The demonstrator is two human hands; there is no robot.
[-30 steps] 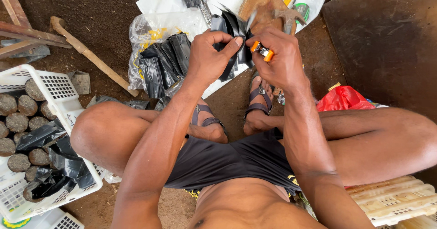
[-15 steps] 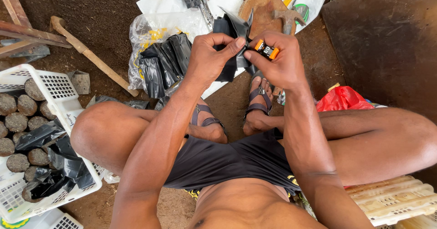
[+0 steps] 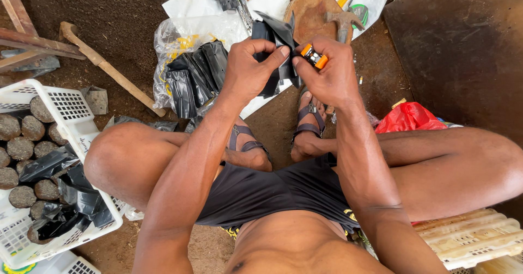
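White plastic crate [image 3: 81, 137] of round soil plugs at lower left, clear bag of black plastic sleeves [image 3: 193, 77] upper centre-left, left hand [image 3: 253, 69] pinching a black plastic sleeve [image 3: 278, 37] at top centre, right hand [image 3: 329, 77] clamped on a small orange tool [image 3: 314, 56] beside it.

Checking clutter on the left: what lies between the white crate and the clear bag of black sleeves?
In the head view, between white crate and clear bag: a wooden handle, a small grey block, otherwise bare soil.
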